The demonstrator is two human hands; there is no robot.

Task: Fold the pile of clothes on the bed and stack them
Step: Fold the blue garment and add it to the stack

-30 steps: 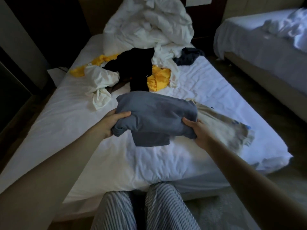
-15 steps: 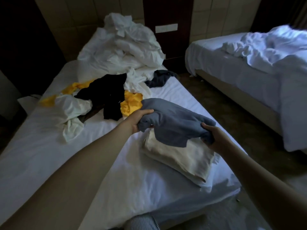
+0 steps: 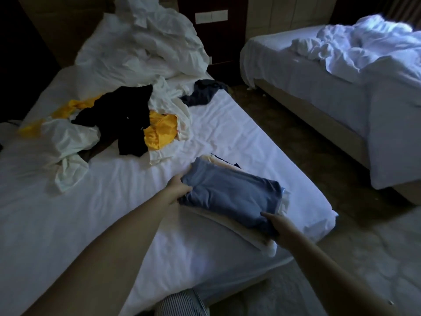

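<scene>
The folded blue garment point(image 3: 230, 192) lies on the cream garment point(image 3: 227, 221) at the near right corner of the bed point(image 3: 102, 213). Its far end is gripped by the left hand point(image 3: 178, 187). Its near end appears pinched by the right hand point(image 3: 274, 224), though the fingers are lost in shadow. If the hands are withdrawn unevenly, the fold may be dragged open. Being close to the bed's right edge, the stack may be tipped onto the floor point(image 3: 296, 137).

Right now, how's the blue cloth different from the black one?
The blue garment is folded; the black garment lies crumpled. The left hand and right hand grip the blue garment; neither touches the black garment. The blue garment tops the cream stack; the black garment sits in the pile. Both are on the bed.
</scene>
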